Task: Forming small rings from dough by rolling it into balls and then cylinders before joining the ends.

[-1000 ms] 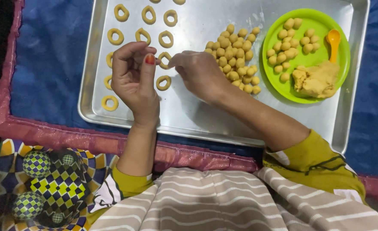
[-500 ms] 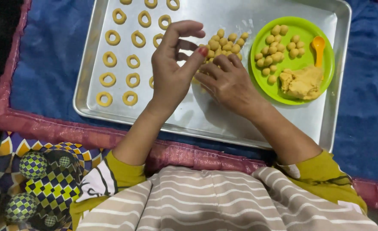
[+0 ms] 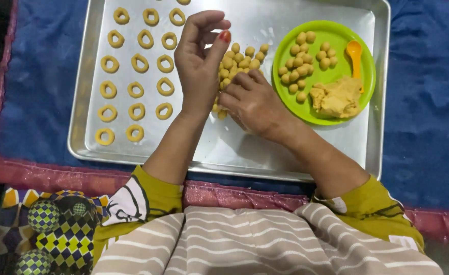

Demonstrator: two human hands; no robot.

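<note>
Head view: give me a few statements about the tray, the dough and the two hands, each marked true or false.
1. The dough rings lie in rows on the left part of the metal tray. True.
2. The green plate holds only dough balls. False: it also holds a lump of dough and an orange spoon.
3. The right hand rests at the pile of dough balls on the tray. True.
4. The left hand lies flat on the blue cloth. False: it is raised over the tray, fingers curled.
5. The plate sits off the tray. False: it sits on the tray's right part.
</note>
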